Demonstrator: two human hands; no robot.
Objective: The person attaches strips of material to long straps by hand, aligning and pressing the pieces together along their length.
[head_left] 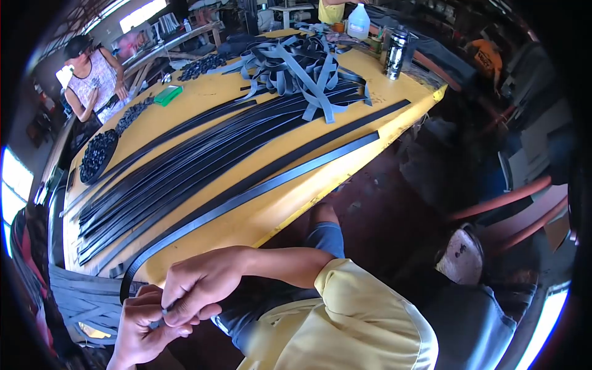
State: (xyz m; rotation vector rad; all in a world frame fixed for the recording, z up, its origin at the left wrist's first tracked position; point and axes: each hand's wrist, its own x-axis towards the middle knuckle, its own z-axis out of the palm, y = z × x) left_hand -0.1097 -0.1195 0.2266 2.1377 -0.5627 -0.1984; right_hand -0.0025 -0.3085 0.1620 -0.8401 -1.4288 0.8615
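Low at the table's near left corner, my left hand (142,327) and my right hand (206,285) meet, both with fingers closed. A long dark strip (246,191) with a shiny face lies along the table's near side, and its left end bends over the edge down to my left fingers. My right thumb and fingers pinch close against the left ones. A small greyish bit (165,311) shows between the fingertips; its kind is too small to tell. Many flat black strips (179,160) lie side by side beyond the hands.
The yellow table (271,229) bears a tangled heap of grey strips (296,65), piles of small black pieces (97,155), a green box (168,94) and a dark flask (396,54). A jug (358,23) stands behind. One person (95,80) stands at left; another (487,58) bends at right.
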